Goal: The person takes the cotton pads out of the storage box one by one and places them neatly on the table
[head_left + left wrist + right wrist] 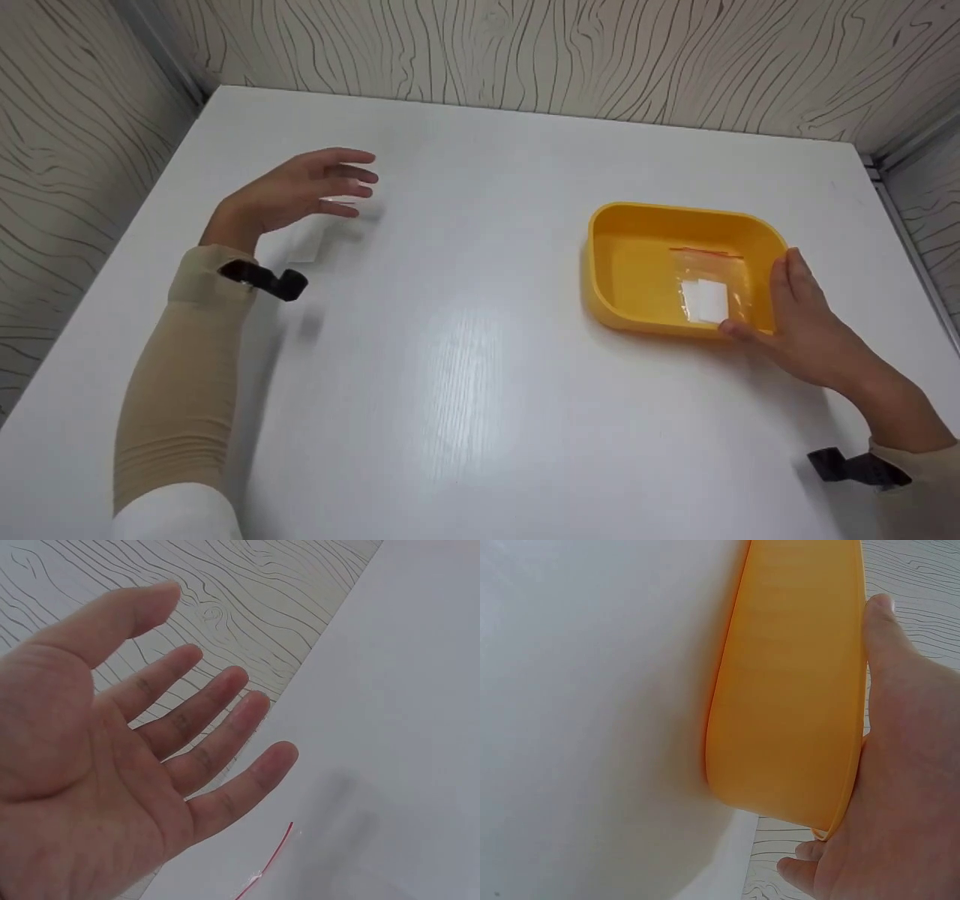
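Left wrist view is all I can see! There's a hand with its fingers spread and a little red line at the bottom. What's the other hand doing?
Observer: The right hand is holding a yellow container by one corner.
Operator: Ooh, is there anything inside it?
Observer: Yes, a clear bag with a red strip lies in there.
Operator: And is there anything by my hand that I can't see?
Observer: In the head view, a white piece, hard to make out, shows on the near side of the left hand.
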`<state>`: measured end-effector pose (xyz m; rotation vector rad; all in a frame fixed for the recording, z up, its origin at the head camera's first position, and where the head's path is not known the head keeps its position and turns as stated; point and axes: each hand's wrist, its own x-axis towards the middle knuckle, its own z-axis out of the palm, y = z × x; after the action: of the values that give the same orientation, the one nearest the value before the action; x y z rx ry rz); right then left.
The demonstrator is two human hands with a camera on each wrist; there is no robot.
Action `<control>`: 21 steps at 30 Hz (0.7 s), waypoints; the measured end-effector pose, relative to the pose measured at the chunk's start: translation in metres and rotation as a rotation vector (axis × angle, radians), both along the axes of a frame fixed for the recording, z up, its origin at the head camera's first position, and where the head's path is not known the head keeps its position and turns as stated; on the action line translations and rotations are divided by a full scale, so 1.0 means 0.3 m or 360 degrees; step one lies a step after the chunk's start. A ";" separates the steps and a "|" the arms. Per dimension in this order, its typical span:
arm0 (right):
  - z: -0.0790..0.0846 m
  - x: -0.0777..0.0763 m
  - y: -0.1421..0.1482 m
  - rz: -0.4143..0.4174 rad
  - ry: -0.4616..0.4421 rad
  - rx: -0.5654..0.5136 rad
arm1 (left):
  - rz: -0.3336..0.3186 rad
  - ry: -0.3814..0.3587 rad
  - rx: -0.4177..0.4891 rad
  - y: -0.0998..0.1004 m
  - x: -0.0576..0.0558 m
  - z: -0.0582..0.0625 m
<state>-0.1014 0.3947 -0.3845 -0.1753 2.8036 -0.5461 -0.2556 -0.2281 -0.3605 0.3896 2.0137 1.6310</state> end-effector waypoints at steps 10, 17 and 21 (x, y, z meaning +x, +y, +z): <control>0.000 0.001 0.000 0.0007 0.0012 -0.0011 | -0.0033 -0.0011 0.0031 0.055 -0.011 0.007; -0.003 0.002 0.000 0.0017 0.0028 -0.0019 | -0.0048 -0.0007 0.0050 0.086 -0.012 0.002; -0.007 0.003 0.003 0.0023 0.0045 -0.0015 | -0.0066 0.0000 0.0079 0.097 -0.012 -0.001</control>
<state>-0.1005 0.3955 -0.3866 -0.2069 2.8254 -0.5577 -0.2592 -0.1991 -0.3607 0.4463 1.9552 1.6578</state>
